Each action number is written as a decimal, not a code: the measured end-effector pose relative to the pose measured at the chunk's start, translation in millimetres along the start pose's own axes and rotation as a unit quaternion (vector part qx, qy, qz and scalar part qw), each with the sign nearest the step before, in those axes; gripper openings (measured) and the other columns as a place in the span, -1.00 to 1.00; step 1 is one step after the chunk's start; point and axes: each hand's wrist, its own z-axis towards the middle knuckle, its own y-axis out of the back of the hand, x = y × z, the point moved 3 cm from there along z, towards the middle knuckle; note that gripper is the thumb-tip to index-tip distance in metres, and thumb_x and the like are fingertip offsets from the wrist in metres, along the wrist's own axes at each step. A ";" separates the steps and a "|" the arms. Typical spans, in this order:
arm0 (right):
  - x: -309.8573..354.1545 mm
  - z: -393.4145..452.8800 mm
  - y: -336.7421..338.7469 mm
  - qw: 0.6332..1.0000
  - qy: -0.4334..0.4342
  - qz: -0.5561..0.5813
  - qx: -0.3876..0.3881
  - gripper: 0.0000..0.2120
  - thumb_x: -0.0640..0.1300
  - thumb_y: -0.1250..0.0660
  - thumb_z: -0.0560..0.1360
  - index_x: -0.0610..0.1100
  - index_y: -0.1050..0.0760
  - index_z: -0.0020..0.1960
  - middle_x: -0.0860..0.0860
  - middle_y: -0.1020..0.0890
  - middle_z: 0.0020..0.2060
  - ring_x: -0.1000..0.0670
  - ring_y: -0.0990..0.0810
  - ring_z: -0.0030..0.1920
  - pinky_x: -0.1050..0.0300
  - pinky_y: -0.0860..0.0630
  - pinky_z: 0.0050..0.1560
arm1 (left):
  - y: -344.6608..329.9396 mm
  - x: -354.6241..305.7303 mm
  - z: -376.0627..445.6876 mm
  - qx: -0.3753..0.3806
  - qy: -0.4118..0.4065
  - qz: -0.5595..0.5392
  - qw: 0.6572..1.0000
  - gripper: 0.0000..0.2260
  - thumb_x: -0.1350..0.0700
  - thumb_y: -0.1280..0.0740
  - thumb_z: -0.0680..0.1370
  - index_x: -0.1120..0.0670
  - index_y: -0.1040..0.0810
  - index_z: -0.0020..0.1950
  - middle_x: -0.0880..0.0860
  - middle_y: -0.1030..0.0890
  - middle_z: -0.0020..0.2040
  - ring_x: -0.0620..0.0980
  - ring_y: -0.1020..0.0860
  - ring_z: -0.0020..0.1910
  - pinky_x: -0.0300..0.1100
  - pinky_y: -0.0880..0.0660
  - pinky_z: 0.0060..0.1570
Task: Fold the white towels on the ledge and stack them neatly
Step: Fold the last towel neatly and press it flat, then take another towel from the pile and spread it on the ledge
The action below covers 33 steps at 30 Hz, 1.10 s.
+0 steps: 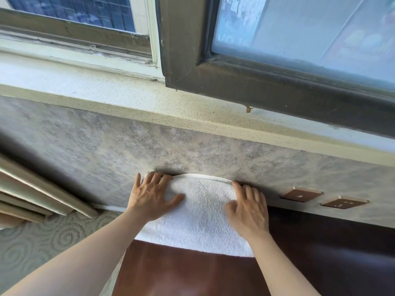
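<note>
The folded towel (196,212) lies on the brown ledge (192,274), against the wall (106,150). The left hand (151,196) and the right hand (249,210) press it with flat, spread fingers.

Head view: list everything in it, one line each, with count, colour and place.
towel: one, white, folded on the brown surface, far edge at the wall
surface: one, reddish-brown, bottom centre
wall: one, grey patterned, below the sill
sill: one, speckled cream, across the middle
windows: two, dark frames, top
outlets: two, copper, on the wall at right
carpet: one, grey swirls, lower left
left hand: flat on the towel's left
right hand: flat on the towel's right
</note>
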 end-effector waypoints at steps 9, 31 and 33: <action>9.4 19.8 9.4 0.999 0.006 -0.052 0.013 -0.59 0.16 -0.05 0.56 -0.06 -0.56 0.06 -0.06 -0.65 -0.10 -0.17 -0.58 0.02 -0.21 -0.37 0.30 | 8.0 -6.4 11.2 -0.057 -0.108 -0.002 0.992 -0.39 -0.39 -0.16 0.44 0.03 -0.57 0.23 0.00 -0.61 0.14 0.08 -0.54 0.22 0.05 -0.26 0.44; 21.5 15.5 -1.0 0.998 -0.010 0.018 -0.062 -0.59 0.05 -0.02 0.64 -0.14 -0.55 0.19 -0.10 -0.64 0.10 -0.17 -0.56 0.20 -0.17 -0.32 0.40 | 8.0 -9.0 20.3 -0.103 -0.039 -0.026 0.994 -0.55 -0.14 0.01 0.63 0.04 -0.61 0.07 0.05 -0.63 0.03 0.14 -0.57 0.09 0.00 -0.40 0.22; 44.5 0.2 -2.5 0.994 0.021 0.084 -0.061 -0.56 0.07 -0.06 0.63 -0.15 -0.52 0.29 -0.13 -0.57 0.28 -0.19 -0.48 0.36 -0.18 -0.22 0.47 | 5.0 -37.8 2.9 -0.125 -0.078 -0.082 0.986 -0.58 -0.09 -0.08 0.63 0.08 -0.59 0.28 0.09 -0.61 0.25 0.16 -0.54 0.28 0.05 -0.34 0.34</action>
